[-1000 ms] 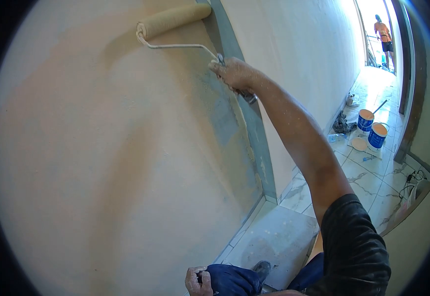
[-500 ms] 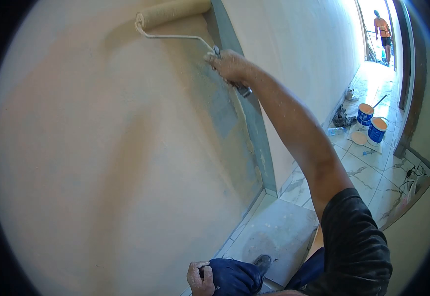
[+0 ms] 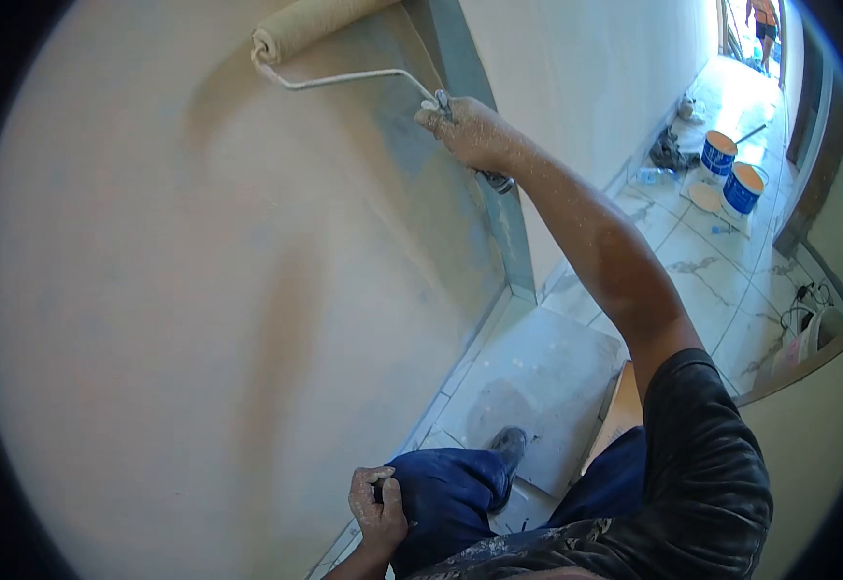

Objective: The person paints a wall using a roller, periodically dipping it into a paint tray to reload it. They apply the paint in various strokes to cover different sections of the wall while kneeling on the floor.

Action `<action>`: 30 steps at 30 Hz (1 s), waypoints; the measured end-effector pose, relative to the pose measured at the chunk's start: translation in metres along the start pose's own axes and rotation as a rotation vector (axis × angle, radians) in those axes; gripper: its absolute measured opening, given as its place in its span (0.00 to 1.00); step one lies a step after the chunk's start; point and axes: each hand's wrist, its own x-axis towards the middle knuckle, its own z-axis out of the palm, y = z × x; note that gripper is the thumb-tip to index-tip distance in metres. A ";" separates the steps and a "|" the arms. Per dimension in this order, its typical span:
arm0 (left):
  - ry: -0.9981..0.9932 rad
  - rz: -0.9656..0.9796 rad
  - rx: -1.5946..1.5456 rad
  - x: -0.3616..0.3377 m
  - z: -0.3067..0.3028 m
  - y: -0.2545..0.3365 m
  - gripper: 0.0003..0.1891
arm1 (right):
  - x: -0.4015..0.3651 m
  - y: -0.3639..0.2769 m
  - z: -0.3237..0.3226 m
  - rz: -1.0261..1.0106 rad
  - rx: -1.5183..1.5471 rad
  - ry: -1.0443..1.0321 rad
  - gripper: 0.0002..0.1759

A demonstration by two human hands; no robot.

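My right hand (image 3: 474, 135), dusted with pale specks, is closed round the handle of a paint roller (image 3: 320, 27). The roller's thick cream sleeve lies against the wall (image 3: 199, 319) at the top of the view, near the corner, and its bent wire frame runs down to my grip. Low in the view, my left hand (image 3: 379, 507) is beside my blue-trousered knee. Its fingers are curled toward the thumb, with a dark spot between them; whether that is an object or a gap I cannot make out.
A grey-white board (image 3: 547, 387) lies on the floor by my boot (image 3: 508, 449). Along the tiled corridor stand two blue paint buckets (image 3: 718, 155) of peach paint, near a dark plastic bag (image 3: 671, 150). A white bucket (image 3: 808, 338) and cables are at right. A person (image 3: 764, 29) stands at the far doorway.
My view has tilted down, showing more of my legs and the floor. The roller sits slightly further left in view, still in my right hand. My left hand shows more fully.
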 end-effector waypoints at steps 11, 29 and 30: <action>-0.047 0.091 0.038 -0.001 -0.003 -0.005 0.05 | -0.077 0.112 0.074 0.132 0.017 -0.082 0.21; -0.065 0.057 0.032 -0.006 -0.007 -0.010 0.06 | -0.108 0.141 0.100 0.194 0.033 -0.117 0.20; -0.059 0.052 0.035 -0.006 -0.008 -0.011 0.06 | -0.117 0.153 0.109 0.189 0.013 -0.128 0.20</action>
